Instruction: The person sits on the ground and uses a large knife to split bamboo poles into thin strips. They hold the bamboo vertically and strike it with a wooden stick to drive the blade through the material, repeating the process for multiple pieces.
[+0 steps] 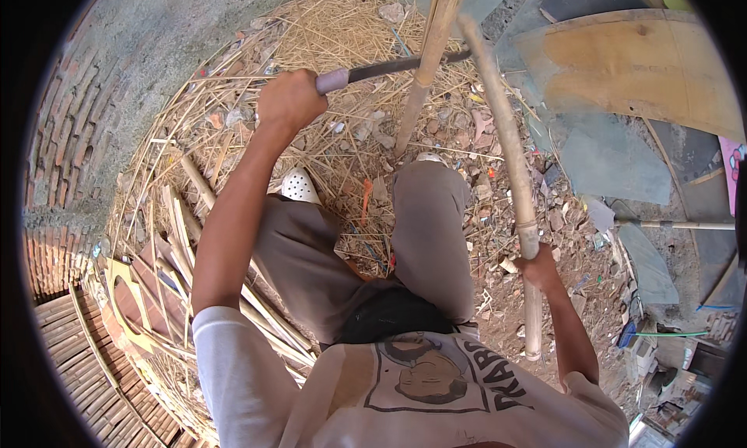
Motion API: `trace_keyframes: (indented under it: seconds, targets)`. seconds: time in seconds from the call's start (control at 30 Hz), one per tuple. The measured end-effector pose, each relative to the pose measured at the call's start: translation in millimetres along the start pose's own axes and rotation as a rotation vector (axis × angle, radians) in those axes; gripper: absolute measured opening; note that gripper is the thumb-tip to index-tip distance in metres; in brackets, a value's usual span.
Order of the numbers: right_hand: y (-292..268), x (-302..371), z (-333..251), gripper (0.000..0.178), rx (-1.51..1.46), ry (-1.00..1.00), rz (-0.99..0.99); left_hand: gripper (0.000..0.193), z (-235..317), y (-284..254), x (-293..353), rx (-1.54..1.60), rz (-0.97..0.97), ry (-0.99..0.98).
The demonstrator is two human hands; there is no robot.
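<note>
My left hand [290, 101] is closed around the pale purple handle of a machete [381, 68], held out ahead of me. Its dark blade reaches to the right across an upright bamboo pole [422, 78], which appears split along its upper part, with the blade passing through it. My right hand [538, 269] grips a long, round bamboo stick [510, 144] near its lower end. The far end of this stick overlaps the blade's tip in the head view; whether they touch I cannot tell.
Straw [334, 31] and rubble [486, 129] cover the ground around my legs. Split bamboo strips [183, 230] lie at left, by a brick wall [78, 129]. Grey sheets [611, 164] and a curved tan panel [630, 63] lie at right. A bamboo slat surface [85, 378] is at lower left.
</note>
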State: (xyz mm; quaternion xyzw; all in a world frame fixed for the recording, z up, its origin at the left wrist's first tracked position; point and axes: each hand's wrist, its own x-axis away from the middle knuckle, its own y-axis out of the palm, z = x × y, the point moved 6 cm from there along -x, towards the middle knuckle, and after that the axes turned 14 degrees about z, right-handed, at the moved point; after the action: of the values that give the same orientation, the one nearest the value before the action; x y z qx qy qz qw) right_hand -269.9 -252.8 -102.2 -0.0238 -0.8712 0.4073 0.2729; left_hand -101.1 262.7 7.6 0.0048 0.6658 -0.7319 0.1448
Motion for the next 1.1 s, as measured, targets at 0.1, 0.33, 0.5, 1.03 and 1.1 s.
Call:
trace_keyframes:
  seconds: [0.1, 0.33, 0.5, 1.03, 1.1]
  targets:
    - [-35, 23, -28, 0.037, -0.179, 0.054, 0.022, 0.028, -7, -21, -7, -0.046, 0.065, 0.014]
    - [-225, 106, -156, 0.022, -0.728, -0.638, 0.411, 0.028, -6, -8, 2, -0.05, 0.029, 0.015]
    - [-125, 47, -136, 0.023, -0.797, -0.724, 0.641, 0.028, -3, -8, 8, -0.07, 0.028, -0.012]
    - [-227, 64, -88, 0.025, -0.959, -0.48, 0.606, 0.027, 29, 84, -1, 0.056, -0.104, 0.035]
    - [-222, 61, -91, 0.024, -1.017, -0.539, 0.667, 0.026, 14, 85, 17, 0.074, -0.078, -0.011]
